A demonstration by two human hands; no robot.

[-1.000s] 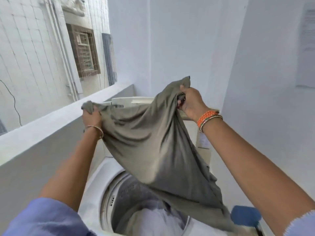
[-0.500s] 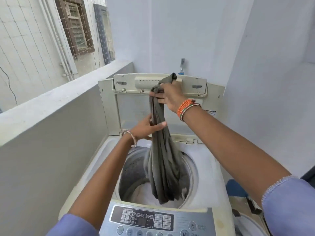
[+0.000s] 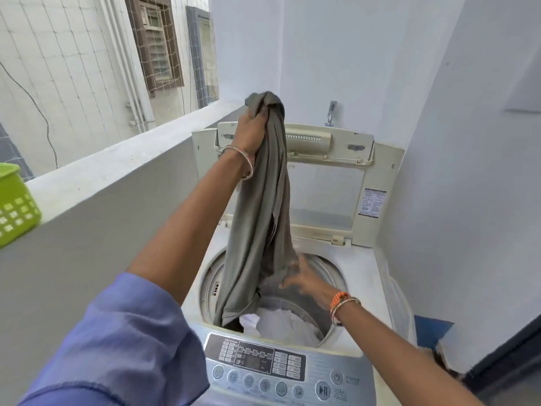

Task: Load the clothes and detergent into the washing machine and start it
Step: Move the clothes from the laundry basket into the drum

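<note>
Holding: the left hand (image 3: 251, 133) clenches the bunched top of a grey-olive garment (image 3: 260, 218) and lifts it high.
Left grip: fingers curled round the cloth, a thin bangle at the wrist.
Garment: hangs straight down from that grip, its lower end inside the drum (image 3: 292, 306) of the washing machine (image 3: 360, 276).
Right hand (image 3: 304, 281): lower and to the right of the left grip, over the drum mouth, blurred; fingers spread against the lower cloth, whether they pinch it I cannot tell.
Below the right hand: white laundry (image 3: 281, 320) lies in the drum.
Behind both hands: the raised lid (image 3: 330, 183), with a tap (image 3: 331, 113) above it.
Nearest the person: the control panel (image 3: 281, 373).
Far left of the left grip: a green basket (image 3: 14, 203) on the ledge (image 3: 123, 168).
</note>
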